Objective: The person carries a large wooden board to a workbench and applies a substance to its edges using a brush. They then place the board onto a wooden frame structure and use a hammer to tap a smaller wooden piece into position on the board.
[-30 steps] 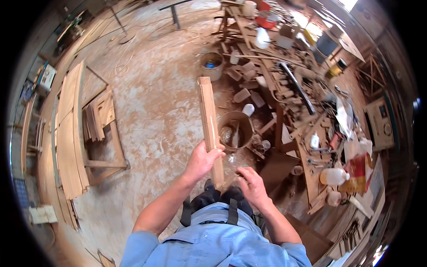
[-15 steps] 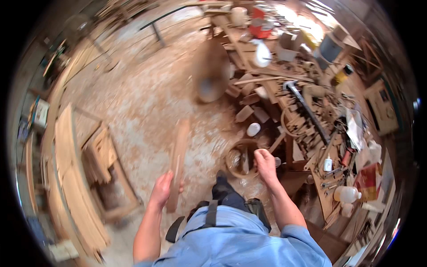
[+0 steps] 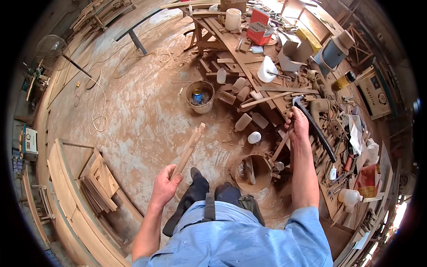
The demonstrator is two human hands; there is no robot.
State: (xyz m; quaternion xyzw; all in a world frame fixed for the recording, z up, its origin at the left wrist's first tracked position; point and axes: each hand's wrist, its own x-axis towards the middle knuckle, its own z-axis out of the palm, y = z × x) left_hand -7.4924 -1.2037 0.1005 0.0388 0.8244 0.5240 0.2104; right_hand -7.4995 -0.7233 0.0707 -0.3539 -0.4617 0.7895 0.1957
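- Left hand (image 3: 164, 187): closed around the near end of a wooden strip (image 3: 189, 151), thumb lying along it.
- Wooden strip: held over the floor (image 3: 138, 129) ahead of the feet, slanting away and to the right; its far end appears stepped.
- Right hand (image 3: 297, 124): extended to the edge of the cluttered counter (image 3: 222, 33), fingers curled inward (whether they pinch anything cannot be told from this angle).
- Hammer (image 3: 316, 129): dark-handled, lying on the counter just beside the right hand; contact between the two cannot be judged.
- Counter, farther along: a white tub (image 3: 267, 70) and, beyond it, a red-and-white box (image 3: 259, 30).
- Floor, between the hands: a round bucket (image 3: 262, 180) near the feet, with a white bottle (image 3: 254, 137) just beyond it; farther off, a second bucket (image 3: 200, 108) containing a blue can (image 3: 197, 94).
- Left side: long, pale planks (image 3: 66, 191), well apart from the wooden strip.
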